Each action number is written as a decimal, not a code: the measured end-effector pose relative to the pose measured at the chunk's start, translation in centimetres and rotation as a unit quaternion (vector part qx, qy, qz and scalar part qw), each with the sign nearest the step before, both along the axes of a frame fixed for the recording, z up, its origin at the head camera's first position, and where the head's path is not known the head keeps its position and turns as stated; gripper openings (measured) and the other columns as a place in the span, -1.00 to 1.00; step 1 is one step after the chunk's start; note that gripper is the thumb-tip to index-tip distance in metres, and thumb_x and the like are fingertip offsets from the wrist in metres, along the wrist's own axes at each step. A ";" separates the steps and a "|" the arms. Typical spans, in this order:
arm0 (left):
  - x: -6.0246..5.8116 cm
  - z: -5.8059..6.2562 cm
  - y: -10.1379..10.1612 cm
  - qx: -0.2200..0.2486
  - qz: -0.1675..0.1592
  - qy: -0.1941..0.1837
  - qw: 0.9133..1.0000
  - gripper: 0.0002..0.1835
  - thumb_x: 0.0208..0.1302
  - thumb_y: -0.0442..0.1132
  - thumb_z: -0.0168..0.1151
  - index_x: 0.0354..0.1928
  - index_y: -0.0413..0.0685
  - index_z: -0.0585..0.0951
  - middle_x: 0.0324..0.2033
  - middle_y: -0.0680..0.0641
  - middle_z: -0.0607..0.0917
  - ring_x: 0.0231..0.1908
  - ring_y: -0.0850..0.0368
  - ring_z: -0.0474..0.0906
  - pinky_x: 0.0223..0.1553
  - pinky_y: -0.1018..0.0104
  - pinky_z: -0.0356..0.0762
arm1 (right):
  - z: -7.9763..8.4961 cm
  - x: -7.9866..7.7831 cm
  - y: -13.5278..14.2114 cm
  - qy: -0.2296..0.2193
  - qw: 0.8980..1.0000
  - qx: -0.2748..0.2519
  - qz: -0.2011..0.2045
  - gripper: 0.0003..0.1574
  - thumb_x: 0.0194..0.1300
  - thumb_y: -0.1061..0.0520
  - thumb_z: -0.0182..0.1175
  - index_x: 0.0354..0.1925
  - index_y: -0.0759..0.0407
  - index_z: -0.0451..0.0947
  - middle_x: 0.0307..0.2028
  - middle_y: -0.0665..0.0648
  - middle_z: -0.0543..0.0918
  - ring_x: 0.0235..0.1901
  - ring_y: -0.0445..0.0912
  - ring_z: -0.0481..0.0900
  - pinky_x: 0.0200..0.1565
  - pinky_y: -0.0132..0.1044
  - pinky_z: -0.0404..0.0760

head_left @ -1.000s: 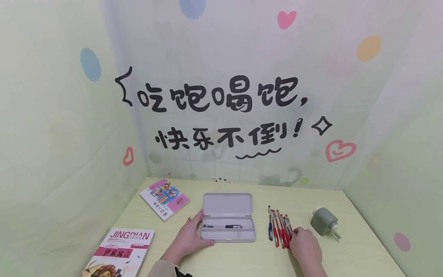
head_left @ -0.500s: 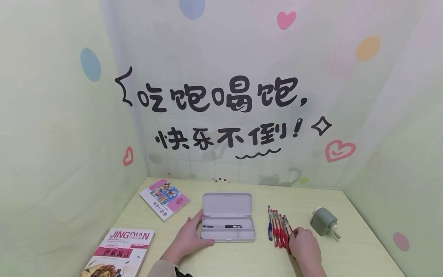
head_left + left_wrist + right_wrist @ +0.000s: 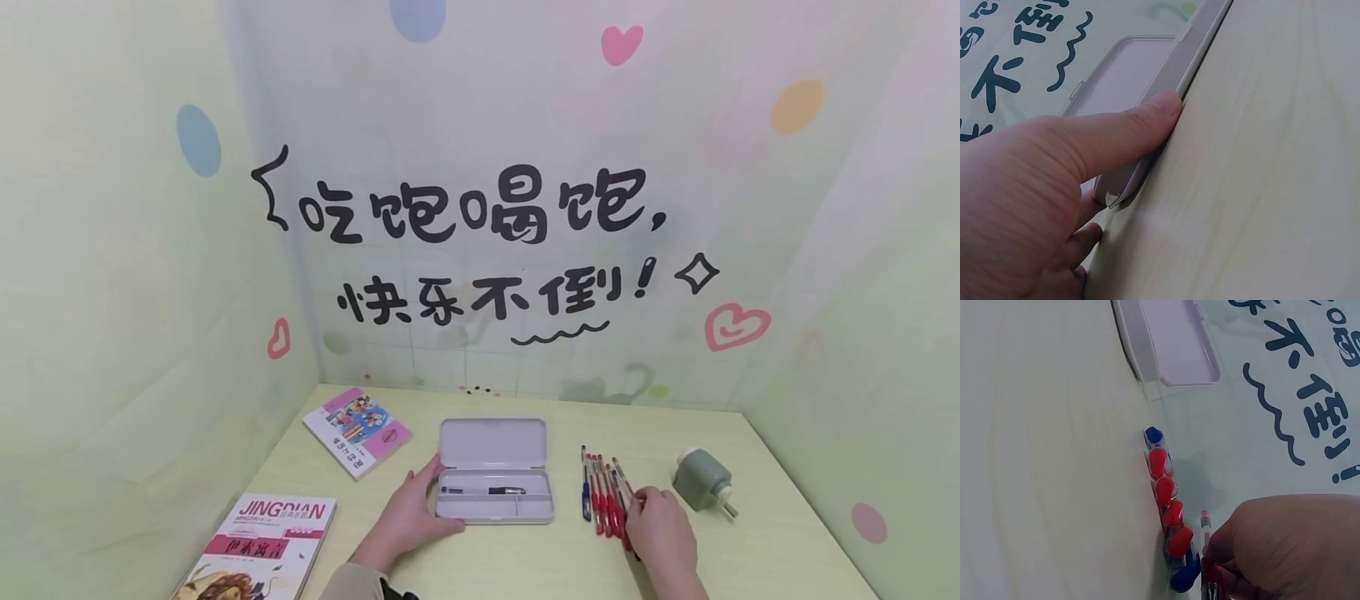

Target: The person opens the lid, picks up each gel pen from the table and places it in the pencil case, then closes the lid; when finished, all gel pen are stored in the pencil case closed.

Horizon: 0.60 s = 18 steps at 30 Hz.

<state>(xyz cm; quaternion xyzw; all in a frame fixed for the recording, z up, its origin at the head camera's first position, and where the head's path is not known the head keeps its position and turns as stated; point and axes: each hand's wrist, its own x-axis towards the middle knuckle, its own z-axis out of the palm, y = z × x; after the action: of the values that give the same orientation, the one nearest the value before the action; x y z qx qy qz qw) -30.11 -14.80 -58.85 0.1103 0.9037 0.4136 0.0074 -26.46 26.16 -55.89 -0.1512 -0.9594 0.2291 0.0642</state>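
Observation:
An opened light-purple pencil case (image 3: 495, 523) lies on the table, its lid (image 3: 492, 443) tipped back. One dark-gripped pen (image 3: 506, 491) lies in its rear compartment. My left hand (image 3: 408, 518) holds the case's left end, thumb on the front side (image 3: 1116, 137). To the right, a row of red and blue pens (image 3: 598, 496) lies side by side; in the right wrist view their red and blue caps (image 3: 1164, 490) point toward the camera. My right hand (image 3: 662, 533) pinches a red pen (image 3: 1207, 565) at the row's right end. Its fingers partly cover that pen.
A grey-green device with a metal tip (image 3: 705, 481), perhaps a pencil sharpener, stands right of my right hand. Two books lie on the left: a pink-and-white one (image 3: 357, 433) at the back and a larger one (image 3: 255, 546) in front. Printed cloth walls surround the table.
The pen in my right hand has parted slightly from the row, its far end now up and to the left of my fingers. My left hand and the pencil case stay put.

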 end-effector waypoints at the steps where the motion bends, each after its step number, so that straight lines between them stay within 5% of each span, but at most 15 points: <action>1: -0.1 0.0 0.0 0.001 0.001 -0.003 1.000 0.49 -0.18 0.21 0.81 0.78 0.05 0.14 0.67 -0.17 0.38 0.66 -0.64 0.07 0.69 -0.54 -0.02 | 0.2 0.0 -0.2 0.010 1.000 0.002 0.002 -0.59 0.55 0.13 0.16 0.12 0.45 0.66 -0.12 0.42 0.67 -0.22 0.13 0.67 -0.26 0.08 0.78; 12: -0.2 0.1 0.1 0.004 -0.008 0.009 1.000 0.47 -0.17 0.19 0.80 0.78 0.06 0.14 0.65 -0.18 0.42 0.65 -0.60 0.13 0.72 -0.49 -0.05 | 0.9 -0.2 -5.0 0.144 0.986 0.010 0.083 -0.77 0.51 0.17 0.29 0.04 0.22 0.74 0.00 0.30 0.75 -0.04 0.22 0.71 0.03 0.30 0.74; 18: -0.2 0.0 0.0 0.002 -0.004 0.008 1.000 0.47 -0.18 0.19 0.81 0.78 0.06 0.15 0.65 -0.19 0.42 0.65 -0.62 0.12 0.72 -0.49 -0.05 | 0.3 -1.2 -8.9 0.202 0.966 0.027 0.161 -0.89 0.42 0.20 0.41 -0.10 0.07 0.76 -0.17 0.08 0.72 -0.14 0.02 0.66 -0.03 0.08 0.73</action>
<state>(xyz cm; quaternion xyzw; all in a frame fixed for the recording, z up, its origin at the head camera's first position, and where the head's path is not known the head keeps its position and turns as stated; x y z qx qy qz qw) -30.26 -14.79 -58.84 0.1170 0.9026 0.4142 0.0019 -27.66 17.30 -55.63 0.0562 -0.9442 0.2360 0.2227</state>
